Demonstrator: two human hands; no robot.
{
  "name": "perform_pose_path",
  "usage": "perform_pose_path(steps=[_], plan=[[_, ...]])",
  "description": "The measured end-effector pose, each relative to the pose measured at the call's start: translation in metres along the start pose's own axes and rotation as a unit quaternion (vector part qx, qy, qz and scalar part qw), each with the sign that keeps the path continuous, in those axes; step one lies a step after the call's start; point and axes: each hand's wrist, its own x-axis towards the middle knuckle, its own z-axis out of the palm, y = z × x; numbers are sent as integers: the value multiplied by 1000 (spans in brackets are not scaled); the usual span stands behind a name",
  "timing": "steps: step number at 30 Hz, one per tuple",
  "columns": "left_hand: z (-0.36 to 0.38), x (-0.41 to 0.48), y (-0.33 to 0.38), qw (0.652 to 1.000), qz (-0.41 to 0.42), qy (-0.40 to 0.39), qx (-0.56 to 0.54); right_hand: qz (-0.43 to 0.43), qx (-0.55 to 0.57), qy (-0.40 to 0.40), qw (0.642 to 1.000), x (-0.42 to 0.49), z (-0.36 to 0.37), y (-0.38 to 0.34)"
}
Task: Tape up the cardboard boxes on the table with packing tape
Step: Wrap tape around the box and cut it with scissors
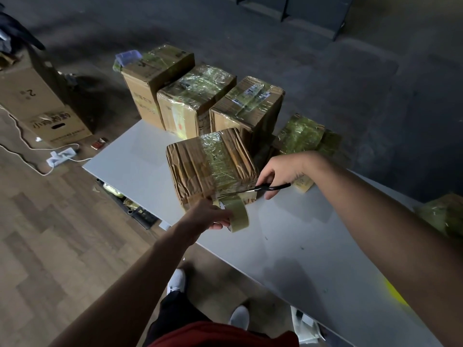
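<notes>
Left hand (208, 216) grips the tape roll (236, 215), right hand (280, 171) holds scissors (263, 188) at the seemingly taut strip (231, 196); slack there would let the cut end stick to itself.

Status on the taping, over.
Left hand grips tape roll. Right hand holds scissors, blades at the strip off the near box. Nothing blocking.
</notes>
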Motion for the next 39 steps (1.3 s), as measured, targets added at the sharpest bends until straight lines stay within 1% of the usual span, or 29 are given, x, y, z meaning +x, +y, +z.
perform_pose_path(steps=[5, 11, 26, 34, 39], plan=[[1, 1, -1, 1000, 3, 6, 8, 3, 8, 3, 1000, 0, -4, 4], [-1, 1, -2, 1000, 5, 1, 24, 5, -16, -3, 1000, 7, -5, -2], [-3, 1, -2, 1000, 5, -3, 24, -4, -9, 3, 1000, 11, -5, 8], [-5, 3, -2, 1000, 9, -8, 21, 7, -13, -4, 1000, 14, -3, 4], [-7, 4, -3, 1000, 9, -11, 24, 0, -15, 2, 1000, 18, -3, 2]])
